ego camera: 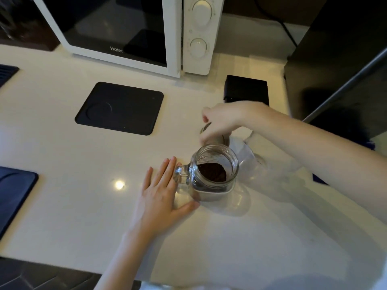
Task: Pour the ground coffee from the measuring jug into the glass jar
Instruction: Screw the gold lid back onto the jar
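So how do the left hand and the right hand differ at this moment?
The left hand is open with straight fingers, low by the counter; the right hand is raised with curled fingers. The left hand holds nothing, its thumb at the jar base; the right hand grips an object I cannot identify. Both are bare and near the jar.

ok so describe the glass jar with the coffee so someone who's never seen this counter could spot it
Start at the white microwave at the back of the pale counter and come toward the near right. The glass jar stands there between the two hands. Unlike the clear jug behind it, it has a side handle and dark grounds inside.
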Demonstrator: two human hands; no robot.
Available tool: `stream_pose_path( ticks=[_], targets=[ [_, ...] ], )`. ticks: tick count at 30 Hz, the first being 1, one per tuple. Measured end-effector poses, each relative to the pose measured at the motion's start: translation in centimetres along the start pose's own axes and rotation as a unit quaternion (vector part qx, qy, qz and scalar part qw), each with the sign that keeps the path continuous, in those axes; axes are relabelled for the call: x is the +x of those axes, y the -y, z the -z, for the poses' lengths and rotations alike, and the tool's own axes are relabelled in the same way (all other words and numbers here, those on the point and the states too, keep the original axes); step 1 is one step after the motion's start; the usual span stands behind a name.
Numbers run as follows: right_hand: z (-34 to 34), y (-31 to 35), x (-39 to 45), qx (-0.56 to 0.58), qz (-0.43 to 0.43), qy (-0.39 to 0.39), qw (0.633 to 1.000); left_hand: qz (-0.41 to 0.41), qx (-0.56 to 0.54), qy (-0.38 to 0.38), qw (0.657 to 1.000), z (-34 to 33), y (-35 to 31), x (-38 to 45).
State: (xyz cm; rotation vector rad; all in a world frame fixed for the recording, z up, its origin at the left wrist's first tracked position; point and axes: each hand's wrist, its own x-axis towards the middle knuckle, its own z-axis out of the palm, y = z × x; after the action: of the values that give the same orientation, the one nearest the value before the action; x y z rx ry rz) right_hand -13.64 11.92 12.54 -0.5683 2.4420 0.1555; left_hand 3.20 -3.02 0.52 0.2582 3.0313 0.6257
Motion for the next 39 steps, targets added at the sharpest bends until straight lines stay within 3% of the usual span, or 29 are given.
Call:
stream_pose_path(
  ticks=[3, 5, 7, 10, 13, 16, 26, 29, 31, 33, 39],
  targets=[
    [1.4, -1.0, -3.0, 0.157, 0.056, -0.088, 0.982, 0.002, -0.001, 0.002, 1.0, 0.2, 0.0, 0.0],
    [1.8, -1.4, -5.5, 0.257, 0.104, -0.155, 0.948, 0.002, -0.005, -0.001, 1.0, 0.4, -0.2, 0.0],
    [0.7, -1.6, -7.9, 0.356, 0.156, -0.218, 0.895, 0.002, -0.006, -0.002, 1.0, 0.4, -0.3, 0.0],
    [-2.8, -1.1, -10.3, 0.518, 0.201, -0.286, 0.781, 0.005, 0.002, -0.005, 1.0, 0.3, -0.3, 0.0],
    [-6.8, 0.2, -11.2, 0.574, 0.185, -0.325, 0.729, -0.001, 0.011, -0.001, 1.0, 0.2, -0.2, 0.0],
    [-9.3, 1.4, -11.6, 0.585, 0.169, -0.333, 0.72, -0.004, 0.013, 0.003, 1.0, 0.1, 0.0, 0.0],
    [-11.2, 3.3, -10.9, 0.5, 0.138, -0.401, 0.755, -0.005, -0.002, 0.003, 1.0, -0.3, 0.3, 0.0],
    [-11.6, 3.4, -10.9, 0.508, 0.131, -0.4, 0.751, 0.005, -0.106, 0.039, 0.994, 0.9, 0.4, 0.5],
    [-11.7, 3.5, -10.9, 0.501, 0.13, -0.4, 0.756, 0.033, -0.252, 0.06, 0.965, 2.6, 0.3, 0.9],
    [-11.7, 3.6, -10.9, 0.493, 0.125, -0.406, 0.759, 0.012, -0.337, 0.028, 0.941, 4.1, -0.1, 1.1],
    [-11.8, 3.7, -10.8, 0.482, 0.127, -0.419, 0.759, -0.093, -0.377, -0.03, 0.921, 4.7, -3.2, 2.0]
  ],
)
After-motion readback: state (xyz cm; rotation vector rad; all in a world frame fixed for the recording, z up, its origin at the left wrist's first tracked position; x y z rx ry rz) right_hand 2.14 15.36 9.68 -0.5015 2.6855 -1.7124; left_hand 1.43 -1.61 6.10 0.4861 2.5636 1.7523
